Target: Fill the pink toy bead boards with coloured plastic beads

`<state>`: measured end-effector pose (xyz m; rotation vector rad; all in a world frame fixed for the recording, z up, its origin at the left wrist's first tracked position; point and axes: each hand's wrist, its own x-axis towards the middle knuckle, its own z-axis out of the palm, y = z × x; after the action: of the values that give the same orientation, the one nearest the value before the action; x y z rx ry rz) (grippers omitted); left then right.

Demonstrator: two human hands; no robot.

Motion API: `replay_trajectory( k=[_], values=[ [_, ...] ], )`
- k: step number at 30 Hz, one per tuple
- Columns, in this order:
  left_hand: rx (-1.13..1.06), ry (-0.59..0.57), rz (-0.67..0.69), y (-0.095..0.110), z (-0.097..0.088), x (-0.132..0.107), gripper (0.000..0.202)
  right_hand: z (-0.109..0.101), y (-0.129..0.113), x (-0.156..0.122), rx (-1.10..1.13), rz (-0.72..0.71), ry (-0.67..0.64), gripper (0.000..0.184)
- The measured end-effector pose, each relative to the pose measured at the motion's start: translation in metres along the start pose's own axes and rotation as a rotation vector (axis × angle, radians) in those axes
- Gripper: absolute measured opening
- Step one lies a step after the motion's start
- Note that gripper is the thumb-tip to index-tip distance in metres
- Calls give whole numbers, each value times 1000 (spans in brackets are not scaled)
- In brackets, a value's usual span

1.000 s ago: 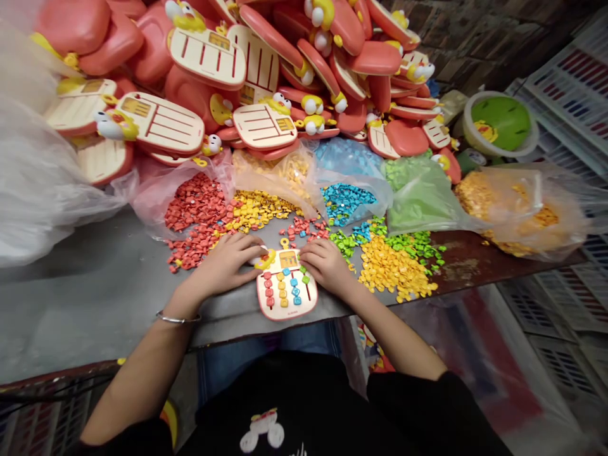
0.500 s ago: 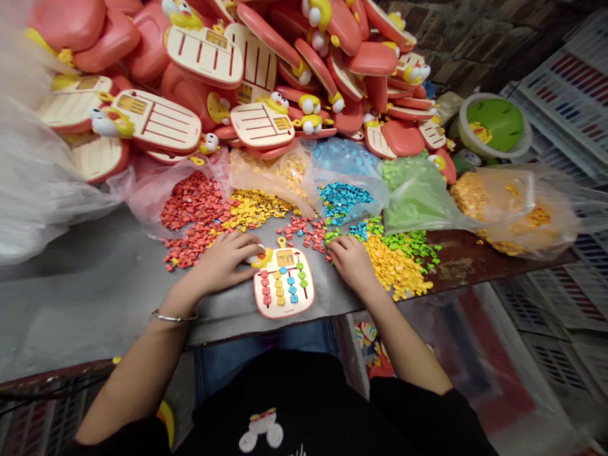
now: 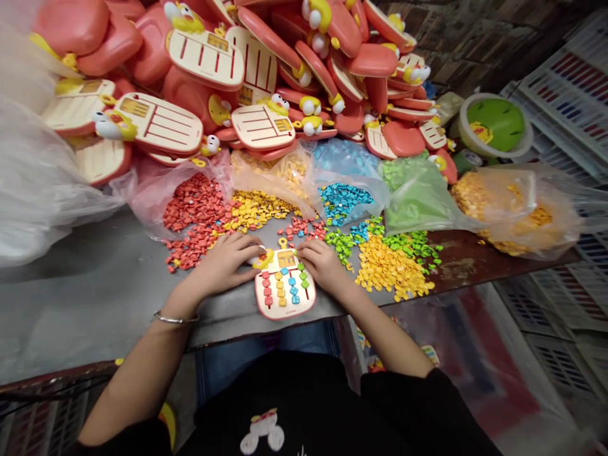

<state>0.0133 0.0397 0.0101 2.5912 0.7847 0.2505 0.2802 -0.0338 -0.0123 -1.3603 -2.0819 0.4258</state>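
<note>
A cream toy board (image 3: pixel 287 309) with a red rim lies flat on the table in front of me. Its slots carry small red beads (image 3: pixel 267 292), yellow beads (image 3: pixel 282 293), blue beads (image 3: pixel 293 291) and green beads (image 3: pixel 304 279). My left hand (image 3: pixel 223 265) grips the yellow duck head (image 3: pixel 263 259) at the board's upper left corner, thumb below and fingers above. At the upper right, by the top of the green slot, my right hand (image 3: pixel 327 267) pinches a small green bead, mostly hidden by the fingertips.
Loose red beads (image 3: pixel 197 209), yellow beads (image 3: pixel 392 269), blue beads (image 3: pixel 344 201) and green beads (image 3: pixel 339 246) lie in heaps, many spilling from plastic bags. Red-backed toy boards (image 3: pixel 204 57) are piled behind. A white bucket (image 3: pixel 525 142) and plastic crates (image 3: pixel 570 88) stand at the right.
My right hand has moved left from the green bead heap to the board's upper right corner. My left hand keeps its hold on the duck head.
</note>
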Motion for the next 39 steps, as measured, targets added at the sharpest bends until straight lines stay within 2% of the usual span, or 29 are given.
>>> replay_trajectory(
  k=[3,7,9,11,14,16,18,22,30,36,39],
  values=[
    [-11,-2,-4,1,0,0,30,-5,-3,-2,-73,-46,-95,14],
    [-14,-2,1,0,0,-1,28,-26,-7,-15,91,-61,-208,12],
    [-3,4,4,-1,1,-1,28,-37,-3,-24,168,-17,-147,13],
    [11,4,13,-2,1,-2,28,-50,10,-34,149,99,13,14],
    [36,2,29,-4,0,-2,29,-71,43,-50,-93,301,225,15],
    [44,6,31,-4,0,-2,29,-83,65,-61,-277,382,216,16],
    [42,12,29,-5,0,-2,29,-91,81,-69,-396,414,140,17],
    [31,19,22,-5,0,-2,30,-88,91,-76,-493,378,63,18],
    [32,7,11,-4,-1,-2,29,-79,89,-69,-501,371,101,16],
    [48,-25,-13,0,-3,-2,28,-68,58,-61,-259,281,277,14],
    [47,-34,-20,1,-4,-1,27,-53,34,-53,-176,222,258,11]
  ],
)
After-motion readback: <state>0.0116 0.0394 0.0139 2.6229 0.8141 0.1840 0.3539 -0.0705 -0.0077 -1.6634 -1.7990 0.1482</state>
